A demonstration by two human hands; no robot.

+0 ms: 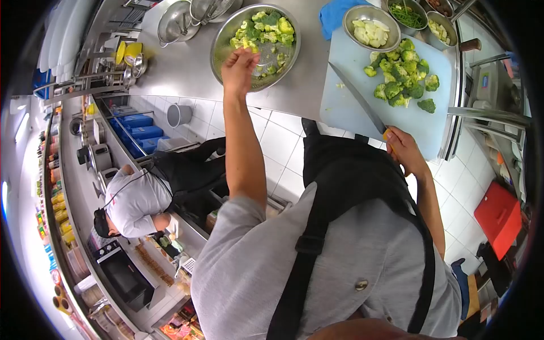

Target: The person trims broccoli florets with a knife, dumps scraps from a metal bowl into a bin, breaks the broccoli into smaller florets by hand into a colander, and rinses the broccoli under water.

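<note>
Gripping the knife in the right hand at 3 o'clock, pointing it towards 11. Bunching up the left hand over the big steel bowl at 12, can't tell if pinching anything. Got broccoli piled on the blue board at 2, plus florets in that bowl. Could get nicked imo by swinging the left hand across without looking, or scatter the broccoli by dragging the knife through.
</note>
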